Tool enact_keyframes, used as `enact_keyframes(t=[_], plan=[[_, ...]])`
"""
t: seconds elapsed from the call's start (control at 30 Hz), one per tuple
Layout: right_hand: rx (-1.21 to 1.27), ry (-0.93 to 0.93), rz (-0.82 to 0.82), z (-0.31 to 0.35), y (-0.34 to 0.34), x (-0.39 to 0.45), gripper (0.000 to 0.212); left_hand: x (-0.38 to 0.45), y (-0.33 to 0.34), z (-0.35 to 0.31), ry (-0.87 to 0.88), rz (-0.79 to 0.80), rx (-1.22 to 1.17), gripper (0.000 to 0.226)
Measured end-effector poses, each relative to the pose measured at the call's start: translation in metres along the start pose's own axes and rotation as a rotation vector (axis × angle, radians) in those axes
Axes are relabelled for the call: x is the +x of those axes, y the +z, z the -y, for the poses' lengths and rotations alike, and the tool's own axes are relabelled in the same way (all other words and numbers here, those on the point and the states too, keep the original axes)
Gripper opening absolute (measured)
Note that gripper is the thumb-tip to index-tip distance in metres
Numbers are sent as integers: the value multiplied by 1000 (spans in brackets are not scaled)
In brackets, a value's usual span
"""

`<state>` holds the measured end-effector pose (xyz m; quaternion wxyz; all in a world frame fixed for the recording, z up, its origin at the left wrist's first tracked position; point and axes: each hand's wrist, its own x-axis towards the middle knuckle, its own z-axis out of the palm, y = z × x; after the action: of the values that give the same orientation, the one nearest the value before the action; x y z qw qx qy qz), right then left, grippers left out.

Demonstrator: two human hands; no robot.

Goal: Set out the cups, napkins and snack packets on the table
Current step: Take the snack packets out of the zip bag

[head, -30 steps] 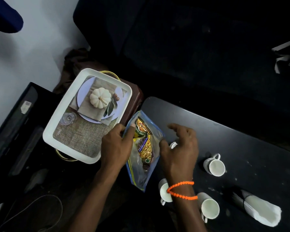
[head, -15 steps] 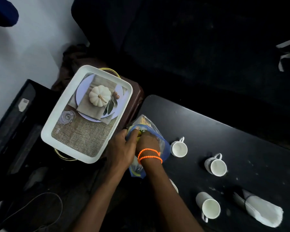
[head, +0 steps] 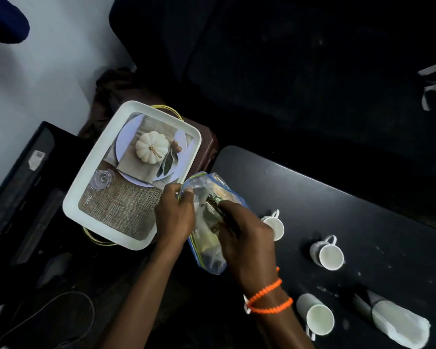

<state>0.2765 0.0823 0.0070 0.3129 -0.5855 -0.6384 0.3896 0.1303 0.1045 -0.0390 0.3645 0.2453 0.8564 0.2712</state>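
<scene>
A clear zip bag (head: 207,245) with blue edges hangs over the left end of the black table (head: 363,217). My left hand (head: 174,215) pinches the bag's rim and holds it open. My right hand (head: 244,238) comes up out of the bag with its fingers closed on a snack packet (head: 215,200), whose printed top shows at the bag's mouth. Three white cups stand on the table: one (head: 273,224) just right of my right hand, one (head: 327,254) in the middle, one (head: 316,317) near the front edge. A roll of white napkins (head: 398,321) lies at the front right.
A white tray (head: 91,192) printed with a pumpkin place setting rests on a brown stool to the left of the table. A black cabinet fills the left side, and a cable lies on the dark floor at the lower left. A dark sofa stands behind the table.
My right hand went into the bag from the table side and now lifts back out with a packet. My left hand has kept its hold on the bag's rim.
</scene>
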Motion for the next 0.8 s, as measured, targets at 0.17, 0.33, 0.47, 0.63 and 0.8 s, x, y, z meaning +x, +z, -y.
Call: enact_keyframes(t=[0.17,0.33,0.47,0.63,0.8], plan=[[483,147,-340,-11,-58,26,44,2,-8,7,-33,14,-47,20],[706,578,-439,-80,-47,93,44,-8,-8,5,-65,22,-124,18],[604,784,-305,-127,-4,117,40,-19,-4,-2,-37,80,-247,26],[-65,770,-213,-134,-3,111,47,-27,2,-7,-30,146,-366,25],[258,395,-411,-60,-30,78,22,-28,11,-4,-22,151,-472,28]])
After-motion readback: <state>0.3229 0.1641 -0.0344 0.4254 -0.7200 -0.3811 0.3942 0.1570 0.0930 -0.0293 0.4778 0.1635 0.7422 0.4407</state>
